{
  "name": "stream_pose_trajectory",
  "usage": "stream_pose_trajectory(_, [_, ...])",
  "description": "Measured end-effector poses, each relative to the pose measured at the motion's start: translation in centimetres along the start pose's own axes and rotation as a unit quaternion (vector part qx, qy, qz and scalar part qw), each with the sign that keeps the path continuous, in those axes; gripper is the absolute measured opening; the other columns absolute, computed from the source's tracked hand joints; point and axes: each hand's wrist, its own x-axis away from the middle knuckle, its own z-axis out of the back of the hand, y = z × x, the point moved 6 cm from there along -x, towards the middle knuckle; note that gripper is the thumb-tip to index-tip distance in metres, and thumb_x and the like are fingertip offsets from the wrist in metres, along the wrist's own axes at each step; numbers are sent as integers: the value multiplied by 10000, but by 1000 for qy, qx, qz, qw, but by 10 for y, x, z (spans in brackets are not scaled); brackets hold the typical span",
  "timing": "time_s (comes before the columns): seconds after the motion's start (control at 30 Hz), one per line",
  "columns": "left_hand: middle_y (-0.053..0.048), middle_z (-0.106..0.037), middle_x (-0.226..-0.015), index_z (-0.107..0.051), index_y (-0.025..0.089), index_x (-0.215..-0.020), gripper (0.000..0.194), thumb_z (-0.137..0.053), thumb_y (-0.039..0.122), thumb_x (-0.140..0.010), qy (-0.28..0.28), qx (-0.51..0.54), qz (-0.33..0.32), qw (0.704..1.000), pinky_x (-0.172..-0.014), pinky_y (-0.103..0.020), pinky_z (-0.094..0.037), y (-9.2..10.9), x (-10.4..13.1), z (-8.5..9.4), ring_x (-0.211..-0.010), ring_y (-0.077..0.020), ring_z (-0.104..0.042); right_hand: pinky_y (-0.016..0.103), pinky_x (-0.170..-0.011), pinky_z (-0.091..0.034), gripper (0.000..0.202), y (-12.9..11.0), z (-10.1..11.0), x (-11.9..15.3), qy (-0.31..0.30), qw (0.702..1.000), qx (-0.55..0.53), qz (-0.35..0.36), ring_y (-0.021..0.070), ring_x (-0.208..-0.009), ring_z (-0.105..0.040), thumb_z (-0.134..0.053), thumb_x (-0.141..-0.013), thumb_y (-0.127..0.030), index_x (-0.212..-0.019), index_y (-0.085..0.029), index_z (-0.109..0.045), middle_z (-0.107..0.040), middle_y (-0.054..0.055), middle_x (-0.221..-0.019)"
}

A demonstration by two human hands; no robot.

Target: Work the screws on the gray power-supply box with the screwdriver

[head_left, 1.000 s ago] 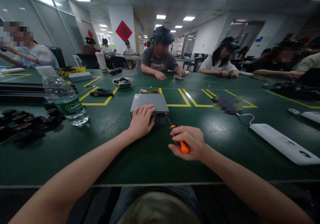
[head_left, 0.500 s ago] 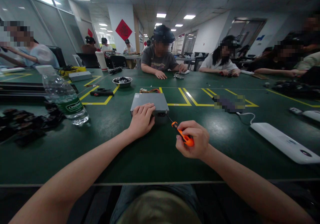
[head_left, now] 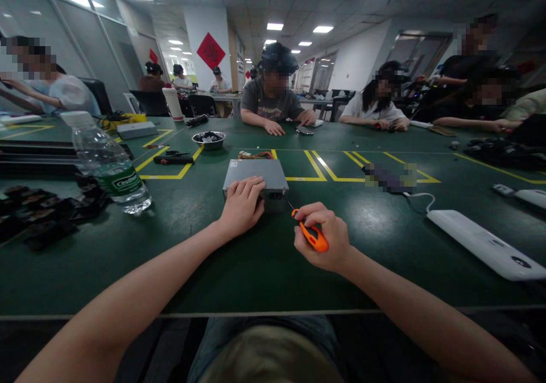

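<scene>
A grey metal computer power supply (head_left: 244,170) lies on the green table in front of me, coloured wires coming out at its far side. My left hand (head_left: 243,202) grips its near edge, fingers flat over the top and the thumb down the near face. In my right hand (head_left: 326,236) is a screwdriver (head_left: 314,238) with an orange and black handle. Its thin shaft points up and left to the lower right corner of the near face, beside the power socket. Whether the tip sits in a screw is too small to tell.
Left of me stand a water bottle (head_left: 121,181) and a pile of dark parts (head_left: 40,215). A metal bowl (head_left: 209,140) with small pieces is farther back. On the right lies a white power bank (head_left: 486,243) with a cable. Several people sit around the table.
My right hand has turned the screwdriver handle a little and shifted slightly left, its fingers placed differently. The left hand and the power supply have stayed put.
</scene>
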Motion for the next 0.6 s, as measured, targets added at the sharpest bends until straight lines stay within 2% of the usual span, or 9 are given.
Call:
stream_pose_trajectory(0.13, [-98, -517, -1268, -460, 169, -1163, 345, -477, 204, -820, -3, -1, 0, 1000, -958, -415, -298, 0, 0, 0, -1181, -247, -441, 260, -570, -471, 163, -4, 0, 0, -37, 999, -9, 14, 127, -654, -580, -549, -687, -145, -797, -207, -446, -570, 15, -769])
stream_pose_trajectory(0.3, [-95, -517, -1269, -458, 176, -1161, 349, -480, 198, -813, 1, -1, 5, 1000, -955, -420, -297, -1, 0, -1, -1179, -249, -444, 263, -546, -449, 81, -7, 1, -4, -58, 997, -18, 43, 130, -621, -566, -547, -733, -211, -714, -193, -470, -569, 21, -714])
stream_pose_trajectory(0.43, [-96, -523, -1260, -462, 175, -1152, 341, -484, 204, -813, 2, -2, 2, 1000, -952, -417, -299, -1, 0, -1, -1172, -247, -450, 229, -538, -457, 72, -10, -6, -4, -95, 995, -2, 35, 117, -636, -580, -502, -766, -178, -835, -184, -481, -592, 30, -757])
stream_pose_trajectory(0.5, [-99, -526, -1257, -462, 170, -1152, 341, -485, 206, -813, 2, -4, 0, 1000, -951, -416, -301, 0, 0, -1, -1170, -247, -451, 222, -543, -466, 144, -9, -6, -3, -96, 995, -4, 17, 112, -646, -588, -499, -758, -162, -890, -184, -448, -601, 37, -796])
stream_pose_trajectory(0.6, [-102, -528, -1253, -460, 169, -1155, 340, -479, 207, -817, 3, -4, 0, 1000, -948, -417, -301, -1, 0, 0, -1169, -248, -451, 228, -567, -475, 159, -9, -3, -2, -69, 998, -5, 7, 112, -668, -590, -530, -731, -157, -829, -200, -412, -593, 39, -823])
